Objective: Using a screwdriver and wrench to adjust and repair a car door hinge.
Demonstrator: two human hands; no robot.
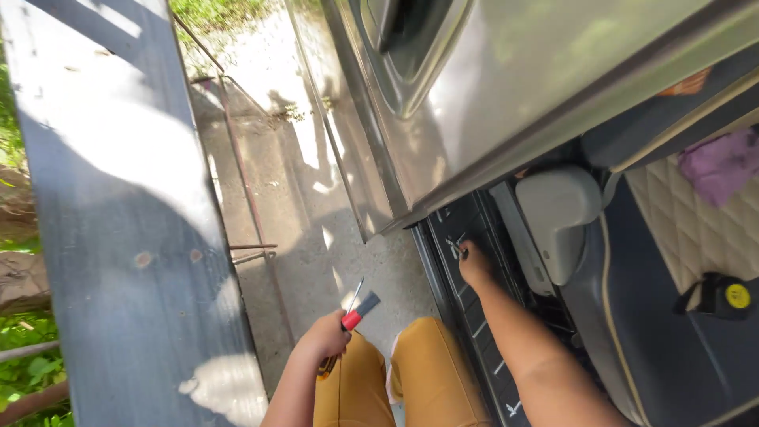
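Now | left hand [324, 338] fingers clenched round red-handled screwdriver [353, 309], shaft past fingertips | right hand [474, 265] fingers pressing black door sill plate [474, 316], grip unclear

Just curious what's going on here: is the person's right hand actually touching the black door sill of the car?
Touching. The head view shows the right hand with fingertips pressed on the black door sill, no gap visible.

The person is wearing mustard-yellow trousers [431, 372] covering both knees; both forearms are showing bare, with no sleeves, the left hand [324, 338] and right hand [474, 265] ungloved.
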